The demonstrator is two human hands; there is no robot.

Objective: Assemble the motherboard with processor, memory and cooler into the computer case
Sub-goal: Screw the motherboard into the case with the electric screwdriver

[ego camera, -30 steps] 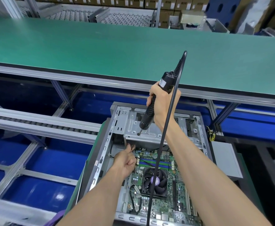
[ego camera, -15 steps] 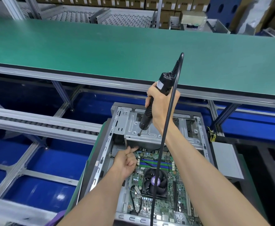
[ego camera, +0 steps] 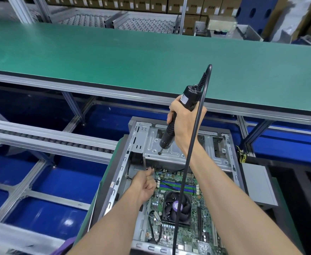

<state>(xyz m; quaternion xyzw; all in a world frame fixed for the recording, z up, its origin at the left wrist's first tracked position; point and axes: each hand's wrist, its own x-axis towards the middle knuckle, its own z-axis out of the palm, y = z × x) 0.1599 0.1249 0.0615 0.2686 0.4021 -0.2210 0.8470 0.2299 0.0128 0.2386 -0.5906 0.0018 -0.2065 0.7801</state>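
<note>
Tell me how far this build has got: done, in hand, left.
Done: the motherboard lies in the case, with cooler and memory fitted. In hand: the right hand holds the screwdriver, bit down over the drive bracket; the left hand, fingers curled, is at the board's top-left corner. Left: whether the board's screws are in cannot be told.

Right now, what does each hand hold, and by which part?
The right hand grips the screwdriver around the middle of its body. The left hand is curled near the motherboard corner; whether it pinches anything cannot be told.
</note>
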